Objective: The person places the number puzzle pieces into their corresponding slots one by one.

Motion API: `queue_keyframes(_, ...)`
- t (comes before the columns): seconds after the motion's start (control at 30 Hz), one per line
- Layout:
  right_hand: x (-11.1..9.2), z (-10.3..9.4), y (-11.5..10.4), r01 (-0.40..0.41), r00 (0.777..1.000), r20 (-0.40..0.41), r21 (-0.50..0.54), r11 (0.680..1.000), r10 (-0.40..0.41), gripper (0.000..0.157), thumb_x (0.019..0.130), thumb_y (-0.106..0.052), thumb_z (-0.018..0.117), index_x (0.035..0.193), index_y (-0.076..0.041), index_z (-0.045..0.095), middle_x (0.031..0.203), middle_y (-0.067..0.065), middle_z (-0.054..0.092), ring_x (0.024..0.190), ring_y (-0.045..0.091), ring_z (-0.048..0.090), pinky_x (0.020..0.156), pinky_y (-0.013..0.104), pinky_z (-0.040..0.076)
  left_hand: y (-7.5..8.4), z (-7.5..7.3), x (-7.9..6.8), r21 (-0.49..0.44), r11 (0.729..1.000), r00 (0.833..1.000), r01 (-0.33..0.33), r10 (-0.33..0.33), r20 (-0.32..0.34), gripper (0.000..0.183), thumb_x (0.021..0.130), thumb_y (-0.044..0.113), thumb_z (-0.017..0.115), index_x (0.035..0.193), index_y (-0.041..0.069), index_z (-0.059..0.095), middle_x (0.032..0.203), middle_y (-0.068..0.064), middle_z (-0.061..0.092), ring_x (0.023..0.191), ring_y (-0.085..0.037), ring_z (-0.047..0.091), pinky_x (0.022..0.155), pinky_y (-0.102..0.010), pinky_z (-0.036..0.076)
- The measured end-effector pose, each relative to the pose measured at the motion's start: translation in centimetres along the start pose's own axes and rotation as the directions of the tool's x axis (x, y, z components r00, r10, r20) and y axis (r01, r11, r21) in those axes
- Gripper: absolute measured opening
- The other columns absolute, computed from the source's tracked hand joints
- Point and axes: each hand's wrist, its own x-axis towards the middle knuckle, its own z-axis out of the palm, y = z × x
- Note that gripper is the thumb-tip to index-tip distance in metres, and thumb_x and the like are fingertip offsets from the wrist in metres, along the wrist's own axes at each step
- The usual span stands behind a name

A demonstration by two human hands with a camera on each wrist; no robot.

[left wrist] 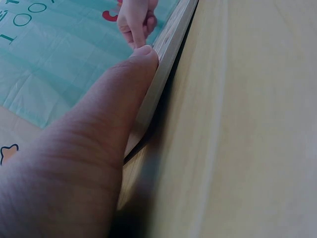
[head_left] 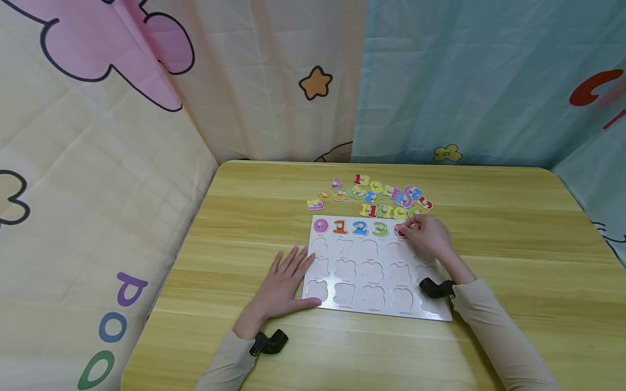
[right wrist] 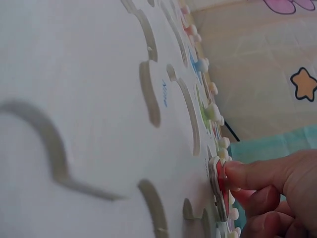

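A white number puzzle board [head_left: 359, 271] lies on the table with several rows of shaped recesses. My right hand [head_left: 427, 236] pinches a red knobbed number piece [right wrist: 221, 188] between thumb and fingers, at the top row just right of the green 3 [head_left: 380, 230]. The fingers partly cover its shape. Left of that, the purple 0 [head_left: 317, 226], orange 1 [head_left: 339, 228] and blue 2 [head_left: 361, 228] sit in the same row. With fingers spread, my left hand [head_left: 281, 288] rests on the board's left edge, its thumb [left wrist: 141, 62] along the near corner.
Beyond the board's far edge lies a loose cluster of colourful number pieces, among them a 13 [head_left: 361, 180] and a purple 7 [head_left: 336, 183]. The wooden table [head_left: 254, 217] meets patterned curtains [head_left: 274, 108] at the back and sides. Each wrist carries a black camera.
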Motion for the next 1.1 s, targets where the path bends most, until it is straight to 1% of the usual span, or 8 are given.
queue_keyframes(0.27,0.08,0.08,0.24,0.092,0.996,0.017,-0.061,0.994,-0.092,0.02,0.091,-0.022,0.065,0.094,-0.003,0.067,0.062,0.002,0.047,0.055,0.019,0.043,0.05,0.03,0.027,0.04,-0.12,0.02,-0.006,1.0,1.0,0.003,-0.003,-0.002,0.099,0.08,0.081,0.036,0.154,0.018,0.013,0.159,-0.003,0.006,0.144,-0.023,0.0,0.112,-0.046,-0.005)
queue_keyframes(0.5,0.37,0.29,0.4,0.137,0.99,0.03,-0.075,0.988,-0.135,0.017,0.091,-0.021,0.065,0.095,-0.005,0.068,0.06,0.002,0.046,0.053,0.019,0.041,0.048,0.029,0.026,0.13,-0.26,0.02,-0.012,1.0,1.0,0.003,-0.003,0.0,0.099,0.08,0.08,0.036,0.154,0.018,0.014,0.159,-0.003,0.007,0.144,-0.024,0.0,0.112,-0.046,-0.005)
queue_keyframes(0.87,0.34,0.57,0.32,0.132,0.99,0.05,-0.038,0.99,-0.131,0.016,0.092,-0.021,0.063,0.095,-0.005,0.068,0.059,0.001,0.046,0.053,0.018,0.041,0.048,0.029,0.027,0.22,-0.31,-0.02,-0.021,1.0,1.0,-0.003,0.003,-0.007,0.099,0.08,0.08,0.038,0.154,0.016,0.016,0.159,-0.004,0.008,0.144,-0.024,0.001,0.112,-0.047,-0.004)
queue_keyframes(1.1,0.35,0.4,0.2,0.09,0.994,0.062,-0.008,0.996,-0.09,0.018,0.092,-0.022,0.064,0.096,-0.004,0.068,0.061,0.002,0.046,0.053,0.018,0.041,0.048,0.029,0.027,0.16,-0.23,-0.04,-0.025,1.0,1.0,-0.004,0.004,-0.018,0.099,0.08,0.079,0.039,0.154,0.017,0.016,0.158,-0.004,0.008,0.144,-0.024,0.001,0.112,-0.047,-0.004)
